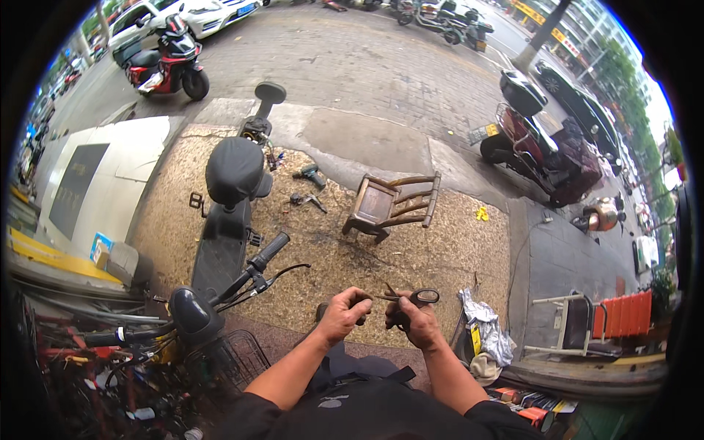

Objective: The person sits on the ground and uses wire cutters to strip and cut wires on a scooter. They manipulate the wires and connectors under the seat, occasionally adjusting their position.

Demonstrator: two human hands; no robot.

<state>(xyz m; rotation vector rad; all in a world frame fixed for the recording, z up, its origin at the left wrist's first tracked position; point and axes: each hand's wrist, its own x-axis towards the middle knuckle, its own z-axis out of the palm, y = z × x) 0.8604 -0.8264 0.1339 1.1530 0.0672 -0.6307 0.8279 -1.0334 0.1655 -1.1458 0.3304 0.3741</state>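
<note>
Overhead, from the head view, I see my right hand (416,323) clenched around dark-handled metal scissors (411,299), long axis pointing left toward my left hand (343,314), which grips a small dark cylindrical piece (323,311) just beside the blades.

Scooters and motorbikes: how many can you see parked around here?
4 clear ones: black scooter ahead-left, red one top left, maroon one right, one more at top. Others may be hidden beyond the rim.

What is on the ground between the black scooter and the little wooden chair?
In the head view, a green power drill and a small dark hand tool lie between the black scooter and the tipped-over wooden chair.
</note>
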